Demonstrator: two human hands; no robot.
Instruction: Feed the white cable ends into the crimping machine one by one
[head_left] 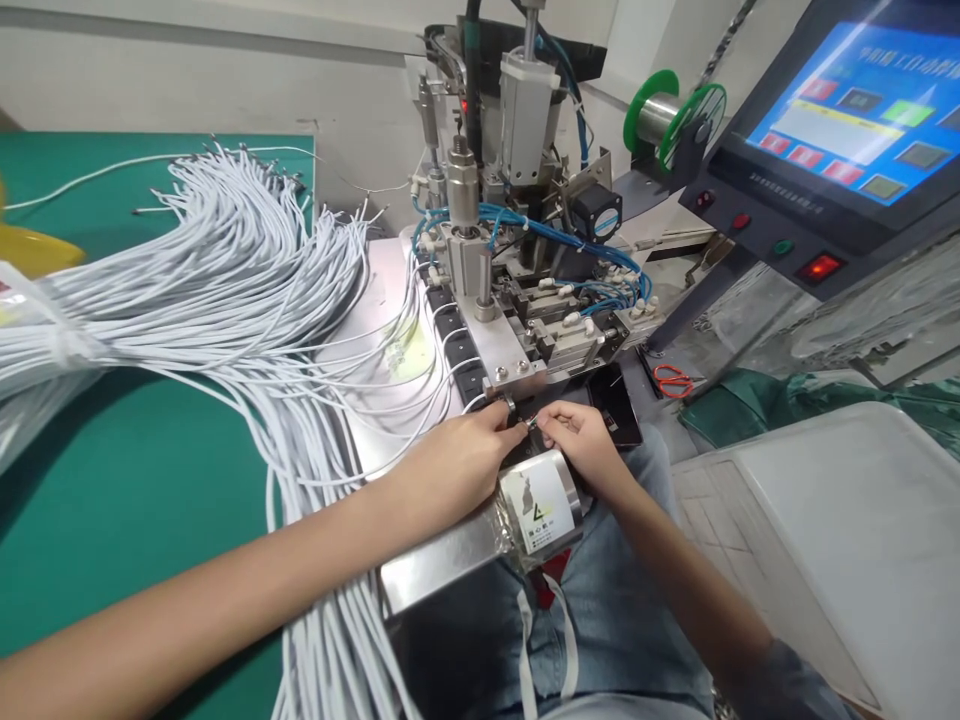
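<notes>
My left hand [465,460] reaches in at the front of a soldering machine [499,350], its thumb and forefinger closed on the end of a white cable. Tiny wire ends [533,422] show between my two hands, too small to make out in detail. From the other side my right hand [577,430] pinches at these wires with thumb and fingertips. Several white cables [405,375] run from a large bundle into a row of black holders [456,340] on the machine's left side. Just below my hands is a metal cover [540,500] with a warning label.
The white cable bundle [225,270] lies over a green mat [135,520] on the left. A solder wire spool [664,120] and a lit touchscreen [862,110] stand at upper right. Orange-handled scissors [673,381] and a white bin lid [847,540] are on the right.
</notes>
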